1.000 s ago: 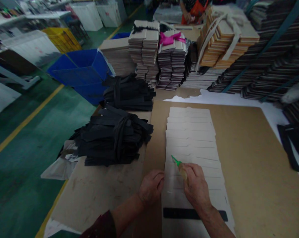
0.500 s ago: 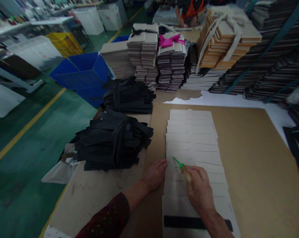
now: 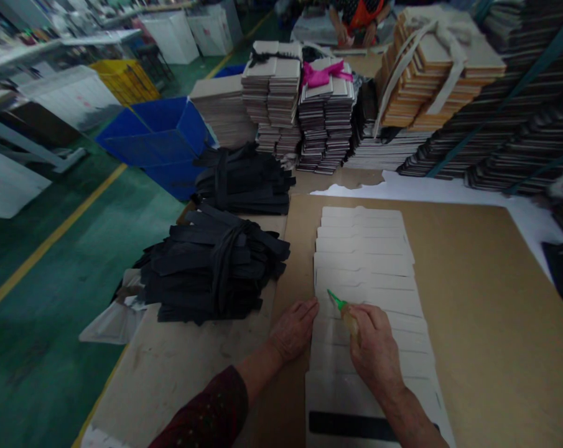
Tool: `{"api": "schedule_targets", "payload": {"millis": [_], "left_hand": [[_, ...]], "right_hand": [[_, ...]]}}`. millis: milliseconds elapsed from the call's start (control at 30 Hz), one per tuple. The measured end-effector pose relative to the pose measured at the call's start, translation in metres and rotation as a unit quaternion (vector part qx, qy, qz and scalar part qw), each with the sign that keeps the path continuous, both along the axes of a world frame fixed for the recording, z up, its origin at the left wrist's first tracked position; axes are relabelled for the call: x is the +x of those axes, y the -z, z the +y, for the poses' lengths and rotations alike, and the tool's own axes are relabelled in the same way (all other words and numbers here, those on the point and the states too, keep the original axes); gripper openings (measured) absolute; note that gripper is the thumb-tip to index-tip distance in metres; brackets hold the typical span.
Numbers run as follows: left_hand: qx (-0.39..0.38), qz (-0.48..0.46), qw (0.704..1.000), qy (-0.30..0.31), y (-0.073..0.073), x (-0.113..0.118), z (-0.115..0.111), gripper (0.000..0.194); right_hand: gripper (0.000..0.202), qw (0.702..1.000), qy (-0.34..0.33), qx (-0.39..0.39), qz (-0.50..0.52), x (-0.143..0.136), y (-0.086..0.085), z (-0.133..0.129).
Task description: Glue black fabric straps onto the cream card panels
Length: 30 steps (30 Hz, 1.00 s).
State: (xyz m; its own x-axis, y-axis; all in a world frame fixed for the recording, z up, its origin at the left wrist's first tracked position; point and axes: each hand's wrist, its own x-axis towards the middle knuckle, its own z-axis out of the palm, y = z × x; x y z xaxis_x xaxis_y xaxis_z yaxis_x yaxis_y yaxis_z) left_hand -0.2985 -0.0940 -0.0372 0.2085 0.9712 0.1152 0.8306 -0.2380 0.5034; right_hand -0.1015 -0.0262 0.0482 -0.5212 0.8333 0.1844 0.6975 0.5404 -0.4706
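A row of overlapping light grey boards [image 3: 362, 261] runs away from me on the brown work surface. My right hand [image 3: 377, 348] is closed around a yellowish glue bottle [image 3: 351, 322] with a green nozzle [image 3: 336, 298]. The nozzle points up and left, its tip over a board in the middle of the row; whether it touches cannot be told. Against the row's left edge rests my left hand [image 3: 295, 330], fingers stretched out, holding nothing. On the nearest board lies a black strip [image 3: 346, 425], partly covered by my right forearm.
Two tied bundles of black strips [image 3: 216, 261] lie left of the boards. Behind stand stacks of boards [image 3: 325, 124] and a tied orange-edged stack [image 3: 430, 68]. A blue bin [image 3: 155, 137] stands on the green floor. Another person [image 3: 360, 22] works at the far side.
My right hand and the glue bottle have shifted slightly up, away from me. My left hand stays at the boards' edge. The whole view has moved a little.
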Motion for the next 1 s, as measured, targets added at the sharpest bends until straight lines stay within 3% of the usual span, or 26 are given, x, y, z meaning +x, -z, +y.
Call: {"api": "schedule_targets", "payload": {"millis": [233,433,633,800,1000], "left_hand": [[-0.008,0.000,1.000,-0.004,-0.006,0.000,0.002,0.048],[-0.023,0.009,1.000,-0.019,-0.003,0.000,0.002,0.047],[-0.024,0.013,1.000,-0.011,-0.005,0.000,0.003,0.047],[-0.024,0.015,0.999,-0.014,0.000,-0.001,0.002,0.050],[-0.021,0.016,0.999,-0.019,-0.001,-0.001,0.003,0.050]], "right_hand": [[0.046,1.000,-0.006,-0.025,0.010,-0.004,-0.003,-0.002],[0.045,0.998,0.058,0.006,-0.008,0.013,-0.001,0.002],[0.049,1.000,0.026,-0.011,-0.012,0.012,-0.003,0.001],[0.047,0.996,0.081,0.015,-0.035,0.025,-0.006,0.005],[0.049,0.999,0.037,-0.014,0.007,0.014,-0.005,0.003]]}}
